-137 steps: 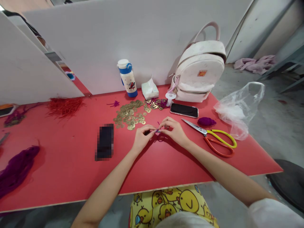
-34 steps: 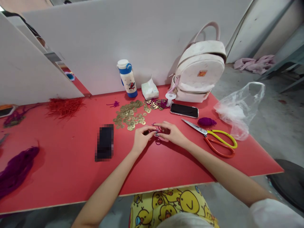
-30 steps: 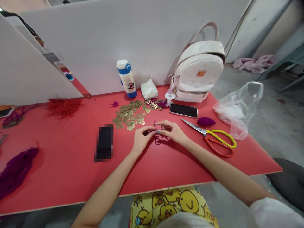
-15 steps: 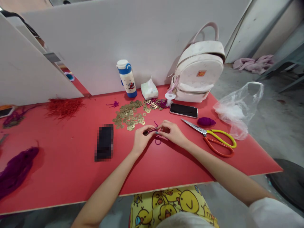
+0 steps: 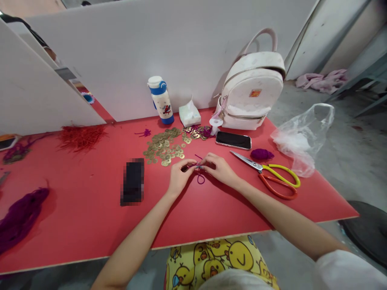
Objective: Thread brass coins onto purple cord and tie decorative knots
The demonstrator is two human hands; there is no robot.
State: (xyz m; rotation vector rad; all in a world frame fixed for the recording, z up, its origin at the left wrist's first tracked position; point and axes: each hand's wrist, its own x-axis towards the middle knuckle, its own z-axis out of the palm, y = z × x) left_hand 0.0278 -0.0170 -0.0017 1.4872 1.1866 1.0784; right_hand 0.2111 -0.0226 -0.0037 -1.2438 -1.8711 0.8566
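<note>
My left hand and my right hand meet fingertip to fingertip over the red table. Both pinch a thin purple cord, and a small loop of it hangs down onto the table between them. Whether a coin is threaded on the cord I cannot tell. A heap of brass coins lies just beyond my left hand. Scissors with yellow and orange handles lie to the right of my right hand.
A black phone, a ball of purple thread, a white spool, a tissue pack, a bottle and a white backpack stand behind. A blurred dark object, red threads and purple yarn lie left. A plastic bag hangs off the right edge.
My fingers have kept working the purple cord at the same spot; the loose loop below them has changed shape a little. Nothing else on the table has moved.
</note>
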